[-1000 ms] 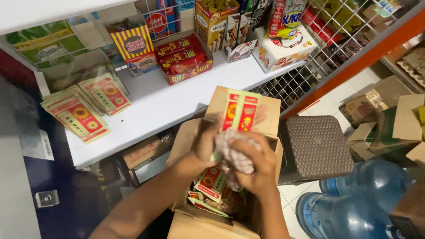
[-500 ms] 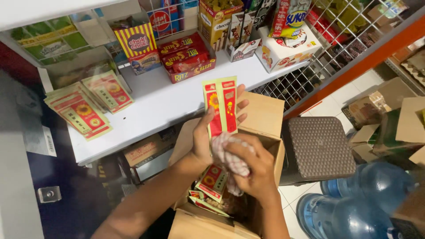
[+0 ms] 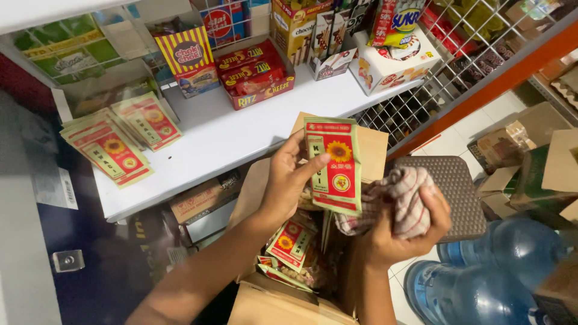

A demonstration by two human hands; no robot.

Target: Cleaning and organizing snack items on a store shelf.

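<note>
My left hand (image 3: 288,180) holds a flat red and green snack packet (image 3: 335,165) with a sunflower picture, upright above an open cardboard box (image 3: 289,301). Just to the right, my right hand (image 3: 400,238) is closed on a crumpled checked cloth (image 3: 404,195) that touches the packet's right edge. Inside the box lie several more packets of the same kind (image 3: 290,244). Two stacks of matching packets (image 3: 120,138) rest on the white shelf (image 3: 241,135) at the left.
Red cracker boxes (image 3: 256,75), a striped carton (image 3: 188,57) and other snack boxes (image 3: 385,60) line the shelf's back. A wire rack (image 3: 445,78) and an orange beam (image 3: 500,84) run to the right. Blue water bottles (image 3: 481,271), a brown stool (image 3: 457,192) and cardboard boxes (image 3: 536,162) stand on the floor.
The left hand has lifted the packet out of the box and turned its face up. The right hand with the cloth has shifted to the right, off the packet.
</note>
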